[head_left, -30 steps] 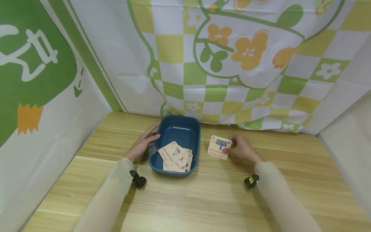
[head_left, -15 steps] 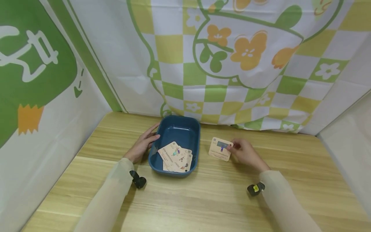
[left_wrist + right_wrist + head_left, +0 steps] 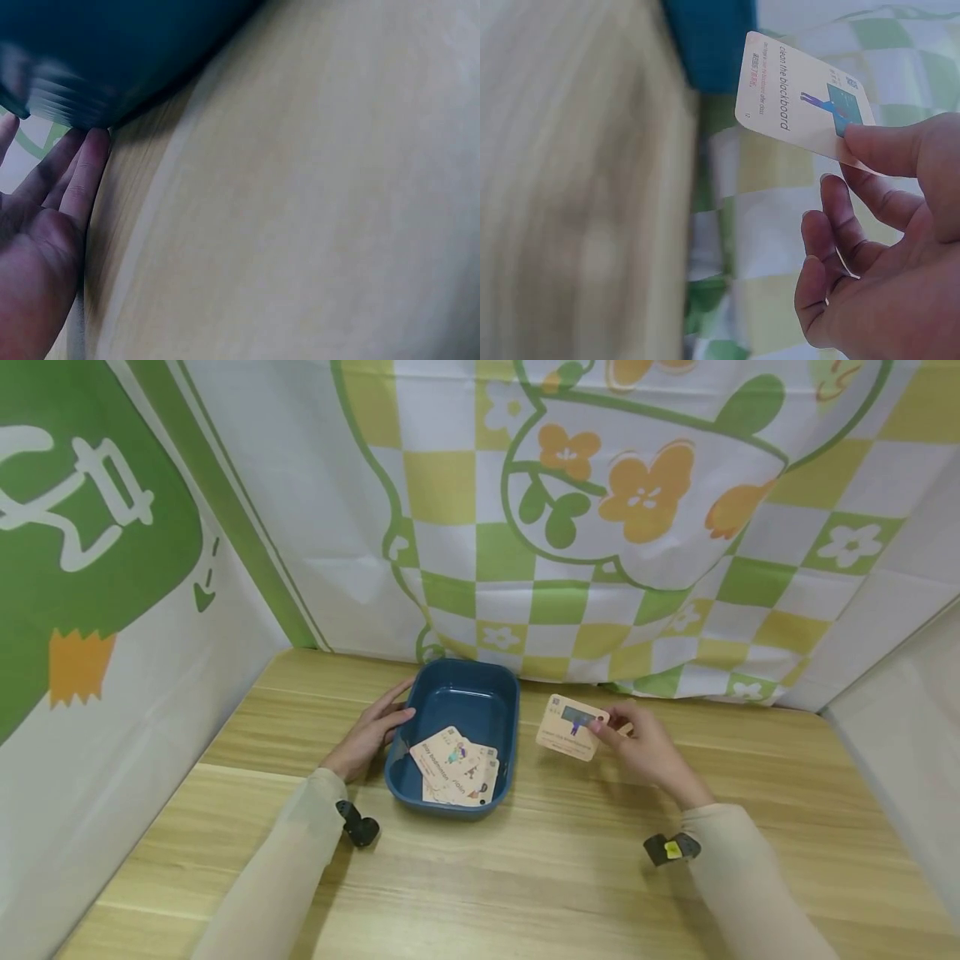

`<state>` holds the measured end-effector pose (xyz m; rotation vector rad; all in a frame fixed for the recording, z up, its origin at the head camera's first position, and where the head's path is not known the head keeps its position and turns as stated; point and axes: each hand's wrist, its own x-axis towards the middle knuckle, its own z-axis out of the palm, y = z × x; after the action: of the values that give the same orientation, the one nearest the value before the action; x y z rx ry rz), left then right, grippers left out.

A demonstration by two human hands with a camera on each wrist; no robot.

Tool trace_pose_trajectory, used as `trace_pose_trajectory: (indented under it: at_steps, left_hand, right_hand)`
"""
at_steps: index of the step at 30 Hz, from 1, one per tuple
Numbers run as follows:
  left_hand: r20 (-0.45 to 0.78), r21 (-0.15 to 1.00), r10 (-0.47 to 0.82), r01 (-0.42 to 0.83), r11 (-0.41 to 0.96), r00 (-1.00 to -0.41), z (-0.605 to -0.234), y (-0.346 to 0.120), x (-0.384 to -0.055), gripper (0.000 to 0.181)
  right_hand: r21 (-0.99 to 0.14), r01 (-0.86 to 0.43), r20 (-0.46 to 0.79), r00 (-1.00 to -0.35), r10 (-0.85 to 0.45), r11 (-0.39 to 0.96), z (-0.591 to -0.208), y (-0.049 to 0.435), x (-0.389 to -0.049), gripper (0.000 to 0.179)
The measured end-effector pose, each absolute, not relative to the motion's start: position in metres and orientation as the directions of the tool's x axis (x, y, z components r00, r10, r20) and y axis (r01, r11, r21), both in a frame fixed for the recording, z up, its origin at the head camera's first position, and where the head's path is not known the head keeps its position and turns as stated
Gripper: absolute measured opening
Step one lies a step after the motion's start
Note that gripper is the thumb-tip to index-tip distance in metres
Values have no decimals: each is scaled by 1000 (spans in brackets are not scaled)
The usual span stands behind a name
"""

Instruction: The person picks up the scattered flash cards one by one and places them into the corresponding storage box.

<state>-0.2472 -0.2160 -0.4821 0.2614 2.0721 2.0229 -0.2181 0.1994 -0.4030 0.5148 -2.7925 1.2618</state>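
My right hand (image 3: 648,747) pinches one corner of a flashcard (image 3: 566,729) between thumb and forefinger, raised over the table. The right wrist view shows the card (image 3: 799,97) reading "clean the blackboard", with a figure at a dark board; the other fingers curl loosely below it. My left hand (image 3: 371,731) lies along the left side of a dark blue plastic bin (image 3: 514,727), thumb at the rim. In the left wrist view, its straight fingers (image 3: 84,176) touch the bin's outer wall near the table. Several flashcards (image 3: 442,760) lie overlapping in the bin's near half, the top one reading "play badminton".
The wooden table (image 3: 495,885) runs back to a printed cloth (image 3: 438,535) hanging right behind the bin. Another cloth (image 3: 247,610) hangs along the left, and a pale wall (image 3: 900,685) stands on the right.
My right hand has shifted slightly to the right and lifted the card off the table, with more of its picture now uncovered. The left hand, the bin and the cards inside stay put.
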Motion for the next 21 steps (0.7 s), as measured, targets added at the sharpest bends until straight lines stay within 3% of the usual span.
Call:
trace_pose_trajectory:
  at_steps: [10,21]
  left_hand:
    - [-41,999,290,-36,25,-956,-483,-216,-247,64]
    - [-46,999,288,-37,37,-957,-481,-216,-246,64]
  right_hand:
    - [-721,-340,211,-938,-276,604,-373,191,-211,15]
    - [-736,-396,240,-911,-335,549,-382,157,-211,12]
